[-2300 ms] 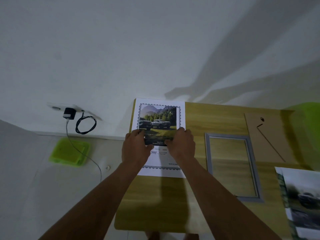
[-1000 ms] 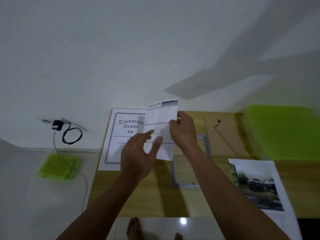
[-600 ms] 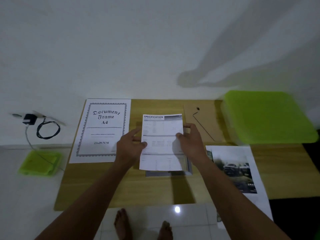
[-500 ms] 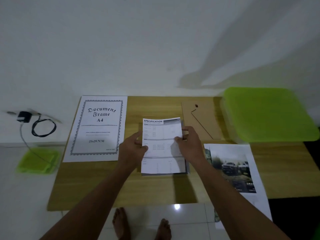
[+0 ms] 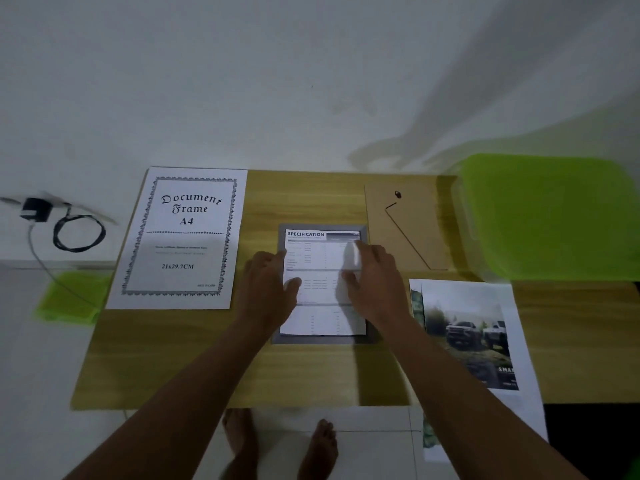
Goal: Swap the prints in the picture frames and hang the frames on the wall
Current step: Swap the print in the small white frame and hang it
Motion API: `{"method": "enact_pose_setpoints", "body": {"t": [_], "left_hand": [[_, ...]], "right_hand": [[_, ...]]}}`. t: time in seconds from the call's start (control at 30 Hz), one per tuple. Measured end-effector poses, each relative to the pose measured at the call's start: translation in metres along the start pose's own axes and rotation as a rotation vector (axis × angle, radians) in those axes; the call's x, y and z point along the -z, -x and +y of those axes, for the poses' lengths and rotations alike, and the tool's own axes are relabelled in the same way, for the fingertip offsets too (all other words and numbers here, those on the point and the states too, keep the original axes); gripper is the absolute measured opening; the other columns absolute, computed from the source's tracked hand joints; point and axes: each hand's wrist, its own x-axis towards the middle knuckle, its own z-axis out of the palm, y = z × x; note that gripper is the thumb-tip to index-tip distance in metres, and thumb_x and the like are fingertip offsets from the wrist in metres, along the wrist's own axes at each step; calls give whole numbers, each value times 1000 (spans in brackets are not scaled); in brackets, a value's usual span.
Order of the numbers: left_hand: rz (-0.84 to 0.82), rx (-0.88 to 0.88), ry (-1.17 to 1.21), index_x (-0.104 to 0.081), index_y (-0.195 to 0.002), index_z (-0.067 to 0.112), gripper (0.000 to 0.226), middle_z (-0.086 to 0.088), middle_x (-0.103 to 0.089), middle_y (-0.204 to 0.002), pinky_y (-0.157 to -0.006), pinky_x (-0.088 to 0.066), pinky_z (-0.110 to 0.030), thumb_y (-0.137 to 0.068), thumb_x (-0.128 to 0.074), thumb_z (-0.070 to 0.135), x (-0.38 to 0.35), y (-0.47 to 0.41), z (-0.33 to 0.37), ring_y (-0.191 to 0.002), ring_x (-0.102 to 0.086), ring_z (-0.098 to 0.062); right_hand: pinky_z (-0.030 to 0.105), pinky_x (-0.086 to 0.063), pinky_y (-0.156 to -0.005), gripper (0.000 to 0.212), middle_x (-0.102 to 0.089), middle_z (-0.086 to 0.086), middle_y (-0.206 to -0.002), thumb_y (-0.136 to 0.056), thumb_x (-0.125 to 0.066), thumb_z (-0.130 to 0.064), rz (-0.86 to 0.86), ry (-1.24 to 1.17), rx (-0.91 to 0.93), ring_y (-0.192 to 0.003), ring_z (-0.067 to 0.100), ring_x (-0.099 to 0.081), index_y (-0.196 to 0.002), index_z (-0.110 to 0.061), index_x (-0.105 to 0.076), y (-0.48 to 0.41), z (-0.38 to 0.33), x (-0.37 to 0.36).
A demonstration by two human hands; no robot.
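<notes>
Print seated in frame, viewed from above. The print (image 5: pixel 322 306), a thin sheet with its "SPECIFICATION" side up, lies inside the grey frame (image 5: pixel 323 339) at the middle of the wooden table (image 5: pixel 173 358). The frame's rails show as a narrow border on all four sides. The left hand (image 5: pixel 268 289) rests at the sheet's left edge with its thumb on the paper. The right hand (image 5: pixel 375 282) lies flat over the right part with its fingers spread. Neither hand is clenched, and both appear to press rather than grip, though motion blur hides the fingertips. The long axis of sheet and frame runs near to far. The heading is at the far end, so the text reads upright from the near side. The paper is probably light, limp and easily creased, and best slid by flat fingers or lifted at two opposite edges. The frame looks stiff and is best taken by its side rails, and its glazing, if any, would be fragile. The brown backing board (image 5: pixel 405 226) lies just beyond the frame's far right corner. An "A4" insert sheet (image 5: pixel 183 237) lies to the left, a truck print (image 5: pixel 467 334) to the right, overhanging the near edge, and a green box (image 5: pixel 547 216) at far right.
</notes>
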Motion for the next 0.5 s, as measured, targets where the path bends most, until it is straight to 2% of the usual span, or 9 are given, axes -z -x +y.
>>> {"method": "enact_pose_setpoints", "body": {"t": [0.1,0.17,0.23,0.4,0.5], "left_hand": [[-104,-151,-86,-41,-144,12,71,-8,-39,-151,-111,-32,-39,-86,-66,43,1,2,0,-139,-33,-27],[-203,-206,-170,-34,-148,12,75,-7,-26,-158,-117,-21,-36,-89,-59,50,1,2,0,-147,-17,-23],[-255,-216,-215,-27,-151,14,77,-4,-18,-161,-118,-16,-35,-91,-54,54,0,3,-1,-149,-8,-21],[-263,-222,-220,-23,-152,13,77,-6,-15,-161,-119,-14,-36,-92,-52,52,0,4,0,-150,-4,-23],[-257,-229,-205,-24,-152,11,77,-8,-15,-161,-119,-14,-38,-92,-52,50,-3,5,-2,-150,-5,-24]], "right_hand": [[47,-31,-115,63,-32,10,-158,-97,-49,-49,-110,125,171,-144,29,-28,-150,-17,-38,2,8,-7],[48,-27,-117,66,-29,10,-160,-96,-44,-55,-164,201,214,-148,29,-24,-150,-16,-39,1,15,-11],[46,-24,-119,65,-26,10,-161,-98,-47,-52,-176,202,222,-149,28,-20,-151,-16,-37,0,18,-12],[42,-15,-121,59,-20,12,-163,-102,-42,-46,-174,193,249,-151,28,-14,-152,-15,-34,4,18,-14],[50,-22,-119,59,-27,16,-159,-100,-43,-48,-182,194,294,-148,32,-21,-145,-11,-43,11,21,-15]]}}
